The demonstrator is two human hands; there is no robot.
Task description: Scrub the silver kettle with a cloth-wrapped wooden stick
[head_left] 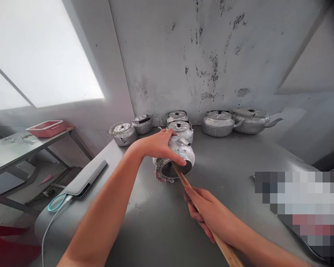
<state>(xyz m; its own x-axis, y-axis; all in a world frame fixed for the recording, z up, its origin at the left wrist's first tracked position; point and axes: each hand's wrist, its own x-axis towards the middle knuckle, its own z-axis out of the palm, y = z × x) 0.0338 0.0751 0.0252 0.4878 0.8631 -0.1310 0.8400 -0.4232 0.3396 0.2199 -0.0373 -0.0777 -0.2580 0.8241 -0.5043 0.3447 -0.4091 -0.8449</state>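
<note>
Wall (pixel 161 55), pale and marked with dark flaking patches, rises behind a smooth grey counter (pixel 150 230). A metal-framed side table (pixel 16 152) stands at the left, apart from it. Along the far part of the counter stand lidded silvery kettles: a big kettle (pixel 250 122) and a squat kettle (pixel 217 128) at the right, two more one behind the other in the middle, and a pair at the left. In front of the middle two, near the centre of the counter, lies the tipped kettle (pixel 190 156), on its side, spout up, its round mouth facing the person. A pink box (pixel 47 129) sits on the side table, and a flat grey device (pixel 86 176) with a white cable lies on the counter's left. A wooden stick (pixel 228 254) slants up into the kettle's mouth; its tip is hidden inside. The left hand (pixel 159 143) holds the tipped kettle from above, fingers spread wide over the body beside the spout, thumb reaching across the rim. The right hand (pixel 207 204) is wrapped around the stick, fingers curled closely beneath, thumb laid along the top
</note>
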